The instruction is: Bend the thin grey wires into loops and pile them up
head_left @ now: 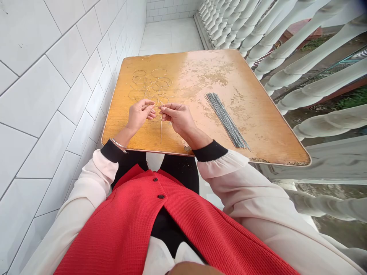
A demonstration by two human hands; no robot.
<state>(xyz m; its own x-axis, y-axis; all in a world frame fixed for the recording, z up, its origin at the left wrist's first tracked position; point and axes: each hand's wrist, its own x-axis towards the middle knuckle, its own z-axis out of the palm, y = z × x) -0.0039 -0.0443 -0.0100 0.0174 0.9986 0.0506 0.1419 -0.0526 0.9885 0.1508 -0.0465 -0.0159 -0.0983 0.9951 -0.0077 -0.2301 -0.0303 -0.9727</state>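
Over the near left part of the wooden table, my left hand (pixel 141 113) and my right hand (pixel 176 116) face each other with a small gap between the fingertips. A thin wire (pixel 161 130) runs down from the right fingertips, which pinch it. The left thumb and fingers are also pinched, on what looks like the same wire, though its course between the hands is hard to make out. Just beyond my hands lie several thin wire rings (pixel 162 84), overlapping one another. Right of my hands rests a bundle of straight grey wires (pixel 226 120).
The table (pixel 189 68) has a worn, peeling top and rounded corners. A white tiled wall (pixel 71 76) stands close on the left. White balusters (pixel 315 99) line the right side. My lap is under the table's near edge.
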